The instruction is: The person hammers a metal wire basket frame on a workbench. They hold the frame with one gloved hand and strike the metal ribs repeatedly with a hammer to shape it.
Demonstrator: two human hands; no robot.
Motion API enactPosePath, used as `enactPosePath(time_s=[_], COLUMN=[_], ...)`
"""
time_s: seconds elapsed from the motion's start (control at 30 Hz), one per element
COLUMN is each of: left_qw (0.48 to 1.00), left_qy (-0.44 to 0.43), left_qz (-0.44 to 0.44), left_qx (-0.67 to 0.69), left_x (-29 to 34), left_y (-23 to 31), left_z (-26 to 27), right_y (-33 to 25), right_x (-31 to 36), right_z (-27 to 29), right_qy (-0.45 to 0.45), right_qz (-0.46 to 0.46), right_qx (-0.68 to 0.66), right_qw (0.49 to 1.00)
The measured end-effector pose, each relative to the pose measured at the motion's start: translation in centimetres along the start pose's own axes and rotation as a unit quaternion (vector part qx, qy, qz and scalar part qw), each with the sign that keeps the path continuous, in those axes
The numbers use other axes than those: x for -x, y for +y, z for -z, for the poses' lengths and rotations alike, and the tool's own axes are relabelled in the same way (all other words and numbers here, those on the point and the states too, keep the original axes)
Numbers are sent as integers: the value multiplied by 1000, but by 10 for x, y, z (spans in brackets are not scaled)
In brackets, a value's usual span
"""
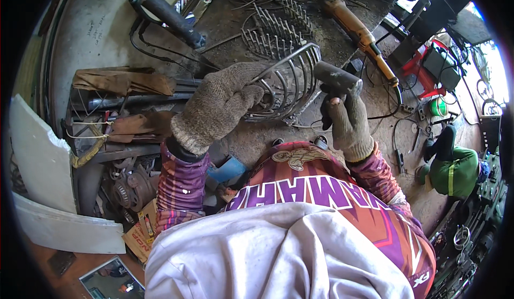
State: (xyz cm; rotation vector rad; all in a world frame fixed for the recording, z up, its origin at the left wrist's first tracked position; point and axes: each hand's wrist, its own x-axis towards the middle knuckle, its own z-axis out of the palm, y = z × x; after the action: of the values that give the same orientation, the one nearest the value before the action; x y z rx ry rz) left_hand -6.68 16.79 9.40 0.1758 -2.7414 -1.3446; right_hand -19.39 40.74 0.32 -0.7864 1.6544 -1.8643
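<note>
**Gloved hands hold a bent-rod metal frame and a hammer**

In the head view, the metal frame sits just above the middle of the picture, its curved bars tilted toward the upper right. The left hand, in a knitted glove, has its fingers curled closed around the frame's left end. The right hand, right of centre, has its fingers folded round the hammer just below the dark cylindrical head; the hand hides most of the handle. The head lies beside the frame's right edge; whether they touch cannot be told. On the worktop at upper centre stand rows of upright rods. An angle grinder lies at upper right, a dark tube at upper left.
</note>
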Motion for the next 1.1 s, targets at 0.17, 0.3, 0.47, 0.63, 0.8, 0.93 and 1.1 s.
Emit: enactPosePath(time_s=[0.17,0.3,0.47,0.63,0.8,0.93,1.1], left_qw=[997,980,962,934,935,931,941], left_qy=[22,85,152,197,197,211,222], left_qz=[-53,-85,-127,-165,-155,-145,-70], left_qx=[-57,-156,-189,-249,-250,-259,-245], left_x=[-20,-32,-36,-39,-40,-39,-41], left_y=[11,10,2,1,-2,0,11], left_z=[-12,-25,-39,-49,-50,-53,-51], right_y=[-37,-29,-9,-20,-38,-39,-45], right_x=[3,13,41,32,32,30,30], right_z=[-7,5,22,17,24,25,22], right_qy=[-40,-7,67,29,75,116,21], right_qz=[69,173,-22,-12,24,314,-67], right_qx=[-29,17,111,236,244,-4,414], right_qw=[996,985,991,971,966,942,908])
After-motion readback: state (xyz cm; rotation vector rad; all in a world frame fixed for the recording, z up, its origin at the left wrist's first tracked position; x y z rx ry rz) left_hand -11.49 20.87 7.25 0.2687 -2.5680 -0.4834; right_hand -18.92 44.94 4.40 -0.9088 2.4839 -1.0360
